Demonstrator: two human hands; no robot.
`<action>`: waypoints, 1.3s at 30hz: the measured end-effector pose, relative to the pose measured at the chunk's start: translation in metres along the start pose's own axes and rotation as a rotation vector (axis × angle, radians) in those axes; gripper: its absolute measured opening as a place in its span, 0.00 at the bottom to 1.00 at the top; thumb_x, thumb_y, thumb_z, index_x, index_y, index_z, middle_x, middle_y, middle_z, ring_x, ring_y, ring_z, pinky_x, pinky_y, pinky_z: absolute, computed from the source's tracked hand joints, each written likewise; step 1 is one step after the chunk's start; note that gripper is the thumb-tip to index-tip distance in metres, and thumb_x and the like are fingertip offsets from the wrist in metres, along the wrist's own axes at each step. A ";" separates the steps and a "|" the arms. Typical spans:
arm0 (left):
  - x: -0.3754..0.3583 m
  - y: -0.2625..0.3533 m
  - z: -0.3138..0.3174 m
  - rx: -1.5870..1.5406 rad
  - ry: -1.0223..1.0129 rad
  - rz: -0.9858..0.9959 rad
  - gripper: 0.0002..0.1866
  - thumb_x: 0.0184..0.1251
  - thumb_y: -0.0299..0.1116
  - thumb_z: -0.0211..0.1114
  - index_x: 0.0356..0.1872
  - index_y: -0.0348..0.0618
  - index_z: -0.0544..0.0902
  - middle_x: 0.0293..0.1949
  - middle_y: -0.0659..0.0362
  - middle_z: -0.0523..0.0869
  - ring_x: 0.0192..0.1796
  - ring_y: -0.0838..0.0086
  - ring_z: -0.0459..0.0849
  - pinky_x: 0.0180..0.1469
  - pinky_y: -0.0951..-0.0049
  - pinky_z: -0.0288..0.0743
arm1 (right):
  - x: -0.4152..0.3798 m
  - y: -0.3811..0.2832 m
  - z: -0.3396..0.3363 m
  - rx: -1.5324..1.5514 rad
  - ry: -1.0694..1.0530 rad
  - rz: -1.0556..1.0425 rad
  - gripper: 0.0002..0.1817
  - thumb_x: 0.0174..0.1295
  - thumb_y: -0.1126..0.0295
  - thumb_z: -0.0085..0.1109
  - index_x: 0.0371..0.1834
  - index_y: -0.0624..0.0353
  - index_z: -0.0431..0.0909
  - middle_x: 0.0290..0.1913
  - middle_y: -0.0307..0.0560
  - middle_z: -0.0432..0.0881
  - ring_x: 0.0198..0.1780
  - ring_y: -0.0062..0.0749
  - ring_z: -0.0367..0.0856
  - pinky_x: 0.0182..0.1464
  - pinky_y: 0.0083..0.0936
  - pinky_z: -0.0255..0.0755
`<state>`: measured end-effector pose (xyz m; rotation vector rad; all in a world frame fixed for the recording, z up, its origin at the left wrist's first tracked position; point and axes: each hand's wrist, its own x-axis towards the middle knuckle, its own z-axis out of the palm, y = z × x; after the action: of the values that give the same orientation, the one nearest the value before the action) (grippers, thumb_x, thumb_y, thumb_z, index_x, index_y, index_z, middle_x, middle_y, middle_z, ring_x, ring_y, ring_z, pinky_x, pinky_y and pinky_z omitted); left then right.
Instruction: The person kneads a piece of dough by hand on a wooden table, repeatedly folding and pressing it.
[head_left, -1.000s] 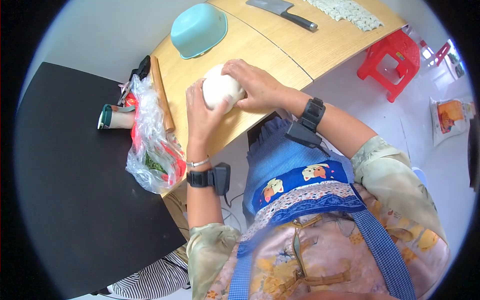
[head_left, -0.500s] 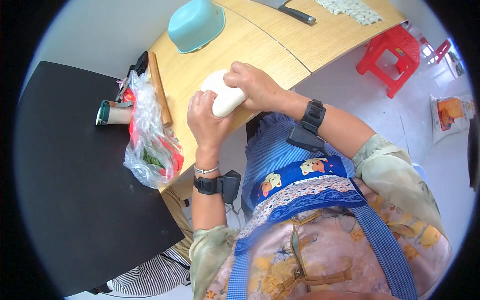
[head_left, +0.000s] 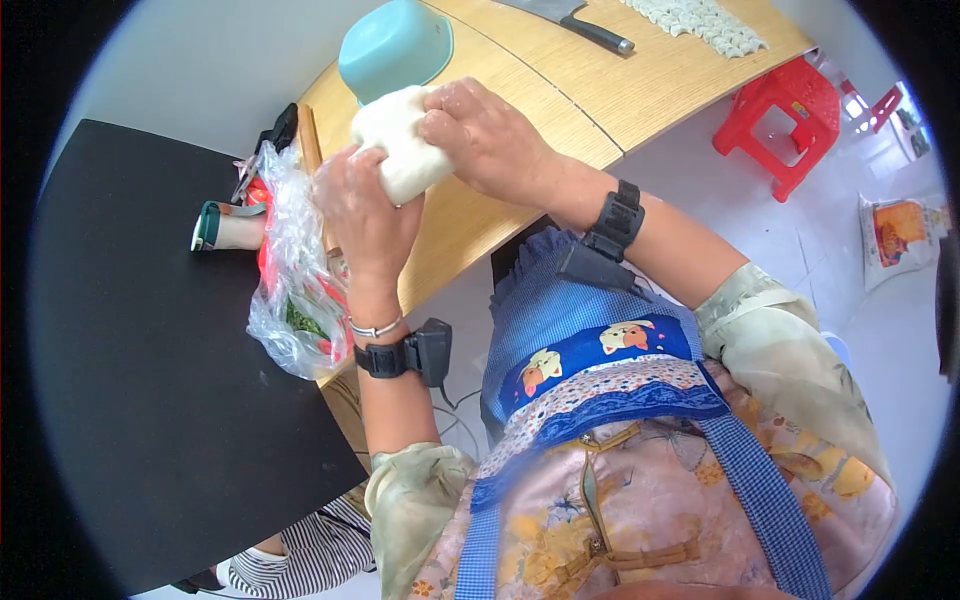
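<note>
A thick lump of white dough [head_left: 398, 140] is gripped between my two hands over the wooden table [head_left: 510, 110]. My left hand [head_left: 368, 205] is closed on its near left side, thumb pressed into the surface. On the opposite side, my right hand [head_left: 487, 140] has its fingers curled over the dough's edge. The dough looks raised off the tabletop, though its underside is hidden. Just beyond it lies a light blue plastic basin [head_left: 395, 50], turned upside down.
A cleaver [head_left: 590, 30] and rows of dumplings [head_left: 705, 22] lie at the far right. Left are a rolling pin [head_left: 309, 140], a plastic bag [head_left: 285, 270] with greens and a black table [head_left: 170, 380]. A red stool [head_left: 785, 115] stands on the floor; a person's striped clothing [head_left: 300, 555] shows below.
Both hands have moved up and to the left with the dough, which now appears larger and closer to the camera. It has turned and looks blockier.
</note>
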<state>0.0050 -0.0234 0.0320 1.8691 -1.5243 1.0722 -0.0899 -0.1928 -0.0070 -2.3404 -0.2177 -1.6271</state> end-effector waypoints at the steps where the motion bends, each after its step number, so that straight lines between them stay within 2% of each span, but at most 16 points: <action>1: -0.005 -0.004 0.004 -0.036 -0.242 -0.060 0.27 0.48 0.30 0.79 0.51 0.41 0.76 0.47 0.47 0.79 0.53 0.47 0.77 0.57 0.47 0.69 | -0.009 0.006 0.000 0.003 -0.224 0.052 0.22 0.51 0.74 0.69 0.50 0.54 0.73 0.51 0.50 0.76 0.53 0.51 0.76 0.55 0.45 0.74; 2: -0.012 -0.008 0.008 -0.071 -0.482 -0.121 0.27 0.49 0.33 0.79 0.50 0.41 0.76 0.47 0.46 0.78 0.53 0.46 0.77 0.58 0.47 0.69 | -0.018 0.013 -0.002 0.006 -0.448 0.101 0.22 0.51 0.74 0.69 0.50 0.56 0.73 0.50 0.52 0.75 0.54 0.52 0.75 0.58 0.46 0.72; 3: -0.021 -0.002 0.008 -0.160 -0.522 -0.184 0.30 0.51 0.38 0.78 0.55 0.40 0.76 0.52 0.43 0.78 0.58 0.44 0.76 0.62 0.48 0.69 | -0.019 0.005 -0.013 0.154 -0.647 0.314 0.23 0.53 0.71 0.70 0.53 0.56 0.75 0.54 0.52 0.76 0.62 0.53 0.73 0.66 0.47 0.67; 8: -0.036 0.012 -0.044 -0.355 -0.546 -0.251 0.33 0.53 0.33 0.76 0.63 0.41 0.80 0.63 0.42 0.79 0.66 0.45 0.76 0.71 0.54 0.68 | -0.020 0.007 -0.048 0.251 -0.668 0.231 0.17 0.58 0.66 0.68 0.50 0.57 0.83 0.60 0.51 0.80 0.68 0.50 0.72 0.69 0.43 0.67; 12: -0.032 0.022 -0.062 -0.508 -0.475 -0.494 0.20 0.59 0.29 0.73 0.54 0.41 0.88 0.53 0.47 0.89 0.59 0.52 0.86 0.69 0.58 0.71 | -0.007 -0.013 -0.059 0.285 -0.550 0.182 0.14 0.59 0.68 0.67 0.48 0.58 0.84 0.48 0.51 0.85 0.59 0.46 0.80 0.61 0.41 0.74; 14: -0.041 0.022 -0.058 -0.306 -0.430 -0.351 0.21 0.62 0.24 0.70 0.58 0.40 0.87 0.55 0.50 0.89 0.58 0.62 0.87 0.63 0.64 0.76 | -0.003 -0.023 -0.063 0.256 -0.534 0.231 0.14 0.59 0.68 0.67 0.48 0.58 0.84 0.46 0.50 0.86 0.56 0.46 0.82 0.58 0.40 0.76; 20: -0.043 0.036 -0.059 -0.150 -0.182 -0.305 0.18 0.61 0.22 0.71 0.54 0.40 0.89 0.49 0.52 0.90 0.54 0.60 0.87 0.62 0.63 0.76 | 0.026 -0.032 -0.083 0.110 -0.346 0.148 0.07 0.59 0.70 0.67 0.36 0.61 0.81 0.38 0.51 0.84 0.42 0.44 0.84 0.42 0.41 0.76; 21: -0.035 0.039 -0.060 -0.118 -0.056 -0.338 0.07 0.68 0.25 0.66 0.44 0.37 0.88 0.37 0.55 0.89 0.44 0.60 0.87 0.51 0.61 0.78 | 0.035 -0.036 -0.088 0.195 -0.415 0.237 0.07 0.59 0.68 0.65 0.34 0.59 0.83 0.35 0.51 0.85 0.39 0.46 0.85 0.40 0.43 0.76; 23: -0.038 0.028 -0.074 -0.236 -0.073 -0.486 0.05 0.69 0.25 0.64 0.38 0.36 0.87 0.31 0.54 0.85 0.38 0.59 0.85 0.44 0.59 0.76 | 0.036 -0.036 -0.078 0.280 -0.498 0.323 0.08 0.60 0.65 0.63 0.33 0.58 0.84 0.31 0.51 0.86 0.36 0.48 0.86 0.37 0.44 0.76; 25: -0.041 0.020 -0.070 -0.443 -0.107 -0.588 0.15 0.75 0.27 0.57 0.24 0.35 0.76 0.19 0.54 0.73 0.24 0.64 0.75 0.29 0.57 0.65 | 0.023 -0.035 -0.042 0.286 -0.831 0.325 0.12 0.61 0.62 0.61 0.29 0.59 0.85 0.28 0.53 0.85 0.28 0.50 0.84 0.34 0.43 0.77; 28: -0.057 0.022 -0.001 -0.158 -0.257 -0.429 0.16 0.76 0.28 0.56 0.23 0.37 0.74 0.20 0.57 0.70 0.25 0.66 0.72 0.30 0.63 0.65 | 0.005 -0.033 0.004 0.105 -0.596 0.217 0.11 0.62 0.65 0.54 0.29 0.60 0.81 0.24 0.57 0.80 0.25 0.52 0.81 0.31 0.44 0.72; 32: -0.047 0.019 0.004 -0.215 -0.228 -0.542 0.16 0.76 0.30 0.59 0.24 0.38 0.73 0.21 0.59 0.66 0.26 0.72 0.70 0.30 0.67 0.65 | 0.022 -0.015 0.015 0.083 -0.704 0.305 0.13 0.66 0.65 0.53 0.27 0.61 0.77 0.24 0.50 0.81 0.26 0.44 0.80 0.32 0.38 0.73; 35: -0.052 0.008 -0.011 -0.798 -0.096 -0.933 0.17 0.78 0.33 0.62 0.27 0.36 0.74 0.21 0.62 0.67 0.29 0.82 0.67 0.29 0.71 0.63 | 0.038 -0.001 -0.010 0.894 -0.706 0.886 0.19 0.75 0.59 0.50 0.24 0.53 0.68 0.24 0.32 0.66 0.27 0.21 0.65 0.32 0.20 0.63; 36: -0.049 0.008 -0.018 -0.809 -0.083 -0.939 0.17 0.78 0.33 0.62 0.27 0.36 0.74 0.21 0.62 0.67 0.29 0.82 0.67 0.29 0.71 0.63 | 0.039 0.003 -0.016 0.881 -0.719 0.884 0.19 0.75 0.59 0.50 0.24 0.53 0.68 0.24 0.32 0.66 0.27 0.21 0.65 0.32 0.20 0.63; 38: -0.037 0.013 -0.033 -0.627 0.071 -0.896 0.18 0.80 0.33 0.60 0.27 0.36 0.74 0.21 0.64 0.66 0.29 0.83 0.66 0.28 0.72 0.62 | 0.036 0.008 -0.029 1.463 -0.442 1.134 0.16 0.74 0.65 0.50 0.25 0.55 0.68 0.23 0.34 0.65 0.25 0.21 0.64 0.29 0.20 0.61; 39: -0.031 0.015 -0.031 -0.562 0.067 -0.805 0.18 0.78 0.34 0.62 0.26 0.36 0.73 0.21 0.60 0.69 0.26 0.78 0.70 0.28 0.69 0.64 | 0.035 0.004 -0.032 1.513 -0.405 1.129 0.18 0.76 0.65 0.46 0.24 0.52 0.62 0.22 0.33 0.61 0.24 0.20 0.61 0.28 0.18 0.57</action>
<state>-0.0190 0.0147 0.0225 1.7363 -0.7643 0.2858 -0.1051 -0.2080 0.0355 -1.0577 -0.0853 -0.1352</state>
